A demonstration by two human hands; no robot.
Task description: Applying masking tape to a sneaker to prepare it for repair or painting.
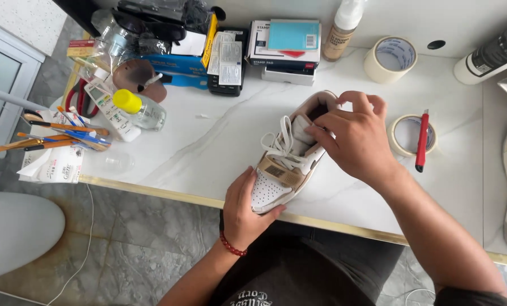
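Fingers (328, 126) at sneaker (287, 156) collar, on white marble table (208, 153)

White and tan sneaker (284, 164), laces loose, upright, toe at the marble table's near edge

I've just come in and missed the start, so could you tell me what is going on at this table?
A person seated at a white marble-look table is handling a white and tan sneaker. The left hand grips its toe at the table's edge, while the right hand has its fingers at the shoe's opening by the tongue. The laces are loose. Two rolls of masking tape, a red utility knife and a cluttered pile of supplies lie around.
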